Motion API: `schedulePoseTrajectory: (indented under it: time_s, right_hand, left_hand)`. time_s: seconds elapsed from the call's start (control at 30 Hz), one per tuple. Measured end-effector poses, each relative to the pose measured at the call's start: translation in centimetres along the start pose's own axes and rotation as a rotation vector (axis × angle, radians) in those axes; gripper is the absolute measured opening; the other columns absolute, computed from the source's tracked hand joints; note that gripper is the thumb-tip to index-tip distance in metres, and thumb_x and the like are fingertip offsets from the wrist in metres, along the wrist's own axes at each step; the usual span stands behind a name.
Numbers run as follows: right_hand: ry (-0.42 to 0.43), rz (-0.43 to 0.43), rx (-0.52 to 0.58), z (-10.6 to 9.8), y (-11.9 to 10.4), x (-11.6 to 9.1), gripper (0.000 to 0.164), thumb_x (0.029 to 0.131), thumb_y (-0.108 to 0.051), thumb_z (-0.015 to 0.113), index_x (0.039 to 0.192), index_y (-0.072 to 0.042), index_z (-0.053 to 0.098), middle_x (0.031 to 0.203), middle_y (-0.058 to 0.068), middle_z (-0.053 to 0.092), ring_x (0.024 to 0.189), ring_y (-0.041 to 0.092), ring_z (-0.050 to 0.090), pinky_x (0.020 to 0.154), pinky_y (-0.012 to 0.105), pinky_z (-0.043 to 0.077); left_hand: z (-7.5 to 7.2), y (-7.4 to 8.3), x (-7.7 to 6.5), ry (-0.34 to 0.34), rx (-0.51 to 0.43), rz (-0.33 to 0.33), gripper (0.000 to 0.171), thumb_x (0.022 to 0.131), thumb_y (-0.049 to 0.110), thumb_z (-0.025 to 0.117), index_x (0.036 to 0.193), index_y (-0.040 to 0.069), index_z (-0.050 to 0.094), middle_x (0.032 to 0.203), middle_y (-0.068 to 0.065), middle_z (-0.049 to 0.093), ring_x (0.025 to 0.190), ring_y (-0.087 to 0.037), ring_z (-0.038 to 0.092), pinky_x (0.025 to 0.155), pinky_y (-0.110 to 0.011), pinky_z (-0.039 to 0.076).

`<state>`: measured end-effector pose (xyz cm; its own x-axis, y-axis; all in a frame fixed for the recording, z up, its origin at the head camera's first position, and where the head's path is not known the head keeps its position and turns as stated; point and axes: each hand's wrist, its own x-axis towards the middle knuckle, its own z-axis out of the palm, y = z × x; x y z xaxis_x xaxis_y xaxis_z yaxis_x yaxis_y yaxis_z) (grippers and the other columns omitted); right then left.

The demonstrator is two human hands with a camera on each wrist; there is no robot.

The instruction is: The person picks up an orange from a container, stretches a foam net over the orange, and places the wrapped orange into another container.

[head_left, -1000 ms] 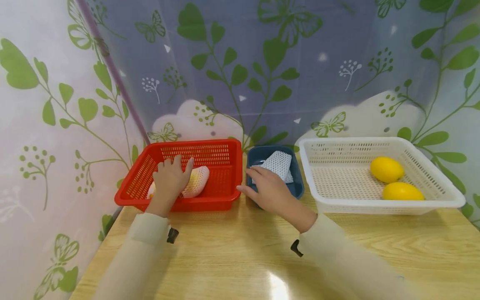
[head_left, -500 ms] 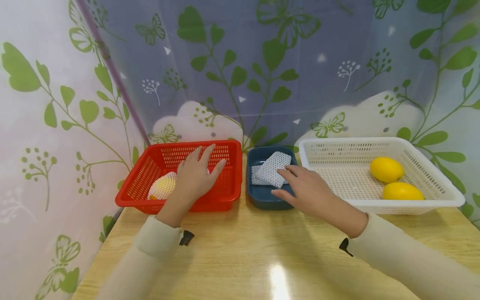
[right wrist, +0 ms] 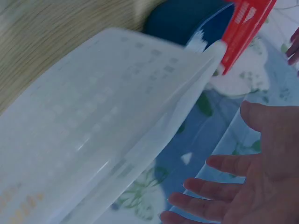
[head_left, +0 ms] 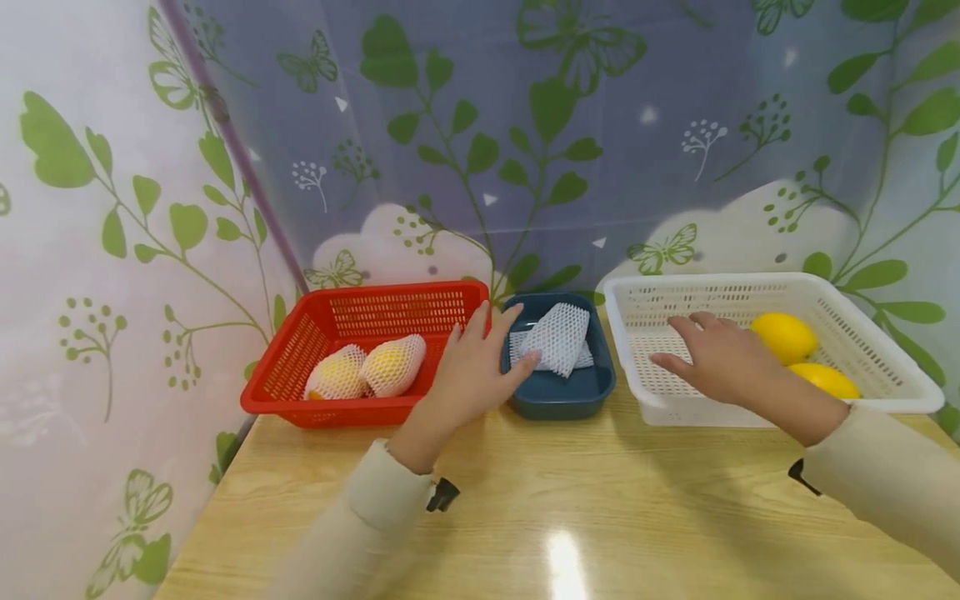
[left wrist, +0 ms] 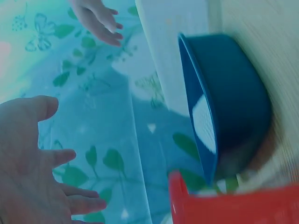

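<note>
My left hand point(head_left: 472, 371), fingers spread and nothing in it, is over the gap between the red basket point(head_left: 300, 408) and the dark blue bin point(head_left: 558, 408). White foam net sleeves point(head_left: 558, 337) lie in that bin. Two yellow fruits in foam nets point(head_left: 393, 365) rest side by side in the red basket. Above the front of the white basket point(head_left: 652, 408) hovers my right hand point(head_left: 731, 358), its fingers loosely extended and holding nothing. Two bare yellow fruits, perhaps mangoes or lemons point(head_left: 783, 336), sit at the right of the white basket, the nearer one partly hidden by its rim.
All three containers stand in a row on a wooden table point(head_left: 495, 517), close to the back. Behind them hangs a patterned cloth point(head_left: 450, 125) with leaves and butterflies, and another patterned cloth point(head_left: 112, 333) borders the left side.
Both hands have moved right: the left away from the netted fruits in the red basket, the right from the blue bin to over the white basket. The fruits have stayed put.
</note>
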<state>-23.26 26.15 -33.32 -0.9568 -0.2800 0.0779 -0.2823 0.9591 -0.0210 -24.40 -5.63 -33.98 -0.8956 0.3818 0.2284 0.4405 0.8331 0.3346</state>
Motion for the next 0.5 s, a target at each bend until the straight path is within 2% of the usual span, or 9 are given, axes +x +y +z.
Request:
schedulePoseTrajectory:
  time_s: [0.13, 0.23, 0.37, 0.5]
  right_hand:
    - [-0.078, 0.077, 0.027, 0.1, 3.6, 0.1, 0.092, 0.089, -0.067, 0.050, 0.138, 0.010, 0.040, 0.132, 0.041, 0.042, 0.110, 0.057, 0.049, 0.072, 0.063, 0.049]
    - [-0.124, 0.135, 0.059, 0.3, 6.4, 0.1, 0.101, 0.087, -0.071, 0.050, 0.138, 0.015, 0.036, 0.130, 0.046, 0.038, 0.105, 0.059, 0.050, 0.067, 0.060, 0.049]
    - [-0.201, 0.218, 0.083, 0.6, 10.0, -0.2, 0.107, 0.087, -0.071, 0.049, 0.137, 0.021, 0.027, 0.126, 0.052, 0.032, 0.103, 0.063, 0.046, 0.074, 0.064, 0.046]
    - [-0.264, 0.283, 0.084, 0.8, 12.9, -0.8, 0.111, 0.085, -0.074, 0.047, 0.133, 0.024, 0.026, 0.121, 0.054, 0.032, 0.102, 0.064, 0.042, 0.081, 0.069, 0.041]
  left_hand:
    - [0.7, 2.5, 0.5, -0.009, -0.007, 0.046, 0.069, 0.095, 0.058, 0.047, 0.153, 0.027, 0.027, 0.157, -0.018, 0.022, 0.143, -0.035, 0.026, 0.117, -0.054, 0.013]
    - [1.3, 4.5, 0.8, -0.027, -0.008, 0.075, 0.070, 0.094, 0.060, 0.047, 0.154, 0.028, 0.026, 0.158, -0.018, 0.020, 0.142, -0.038, 0.026, 0.118, -0.053, 0.013]
    - [2.4, 6.6, 1.2, -0.057, -0.004, 0.086, 0.071, 0.093, 0.064, 0.045, 0.154, 0.032, 0.025, 0.159, -0.017, 0.018, 0.142, -0.040, 0.027, 0.118, -0.052, 0.014]
    - [4.2, 8.0, 2.0, -0.092, -0.002, 0.085, 0.071, 0.094, 0.066, 0.042, 0.154, 0.036, 0.021, 0.160, -0.013, 0.016, 0.145, -0.032, 0.024, 0.118, -0.050, 0.014]
